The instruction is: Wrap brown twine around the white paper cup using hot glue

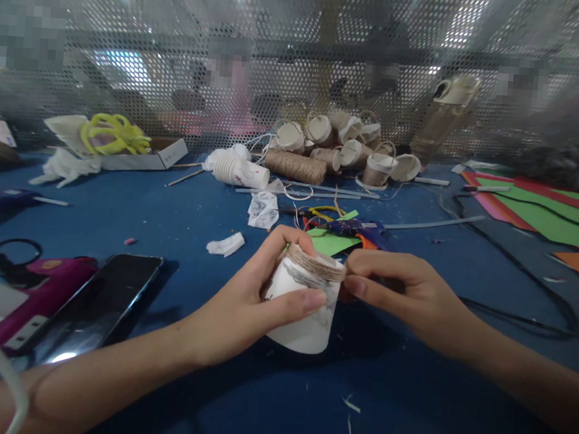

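A white paper cup (303, 312) with grey markings is held in front of me, slightly tilted. Several turns of brown twine (316, 264) run around its upper end. My left hand (257, 301) is wrapped around the cup, its thumb across the near side and its index finger at the top. At the right end of the twine band, the thumb and index finger of my right hand (389, 285) are pinched together on the twine, touching the cup's edge. The fingertips partly hide the strand there.
Beyond the cup lie a blue glue gun (363, 231), green paper (330, 242) and white scraps (224, 244). Farther back are stacked paper cups (240, 172), a twine roll (295, 166) and several twine-wrapped cups (377, 169). A phone (107, 296) lies left; coloured sheets (550, 214) lie right.
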The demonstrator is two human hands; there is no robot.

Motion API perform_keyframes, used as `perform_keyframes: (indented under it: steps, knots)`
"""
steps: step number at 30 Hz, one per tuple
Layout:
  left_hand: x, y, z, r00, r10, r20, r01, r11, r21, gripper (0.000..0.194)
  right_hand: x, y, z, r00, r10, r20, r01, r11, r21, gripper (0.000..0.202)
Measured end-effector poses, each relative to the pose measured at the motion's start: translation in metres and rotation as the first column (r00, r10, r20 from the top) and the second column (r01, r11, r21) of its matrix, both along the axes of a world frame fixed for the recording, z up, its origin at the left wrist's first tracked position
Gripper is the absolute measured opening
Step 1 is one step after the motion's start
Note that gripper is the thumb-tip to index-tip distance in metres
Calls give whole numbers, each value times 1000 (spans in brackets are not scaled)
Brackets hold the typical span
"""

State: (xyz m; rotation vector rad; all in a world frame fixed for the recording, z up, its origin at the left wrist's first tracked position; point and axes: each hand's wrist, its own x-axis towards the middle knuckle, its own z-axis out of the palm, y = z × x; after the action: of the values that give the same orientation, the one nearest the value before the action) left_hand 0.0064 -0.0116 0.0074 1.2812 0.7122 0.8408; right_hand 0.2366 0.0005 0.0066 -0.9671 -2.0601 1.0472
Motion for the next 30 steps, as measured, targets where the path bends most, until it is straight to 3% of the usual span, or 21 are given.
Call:
perform_keyframes:
  steps: [17, 20, 30]
  knots:
    - [-2, -1, -1, 997, -65, -40, 65, 998, -4, 34, 0, 0, 2, 999, 53, 11, -51, 988, -148, 42]
    - [-4, 1, -3, 993, -114, -35, 115, 993, 17, 33, 0, 0, 2, 998, 64, 7, -62, 986, -152, 43]
    - [-6, 8, -3, 987, -106, -119, 111, 993, 38, 35, 0, 1, -2, 1000, 18, 2, -17, 991, -130, 36]
